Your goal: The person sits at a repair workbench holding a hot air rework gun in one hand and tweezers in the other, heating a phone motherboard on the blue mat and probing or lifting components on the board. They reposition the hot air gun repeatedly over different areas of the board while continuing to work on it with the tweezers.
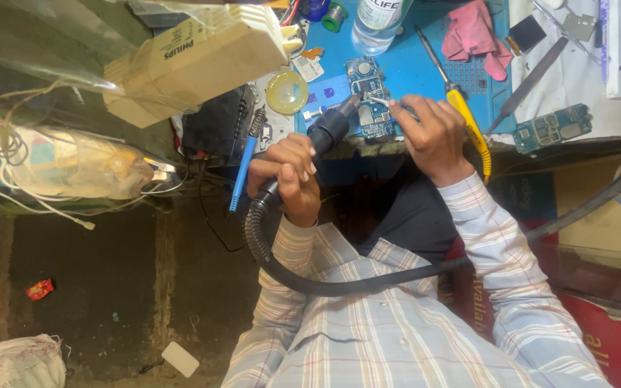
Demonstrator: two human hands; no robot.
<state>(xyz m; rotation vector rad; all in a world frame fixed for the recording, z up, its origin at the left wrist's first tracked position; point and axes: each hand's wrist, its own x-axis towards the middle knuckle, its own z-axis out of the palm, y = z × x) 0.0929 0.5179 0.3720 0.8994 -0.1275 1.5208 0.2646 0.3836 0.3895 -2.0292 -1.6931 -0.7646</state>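
Left hand [289,172] clamped on black hot-air wand [325,133], ribbed hose trailing; right hand [433,136] pinches metal tweezers [382,102] over blue circuit board [371,100].

a circuit board [371,97] lies on the bench [411,68], a bottle [376,21] behind it, a cloth [474,34] to its right.

Electronics repair workshop: circuit boards [370,100], soldering iron [461,100], blue mat [411,65].

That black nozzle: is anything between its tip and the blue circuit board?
Nothing visible. The nozzle in the left hand points straight at the board; tweezers in the right hand come in from the side.
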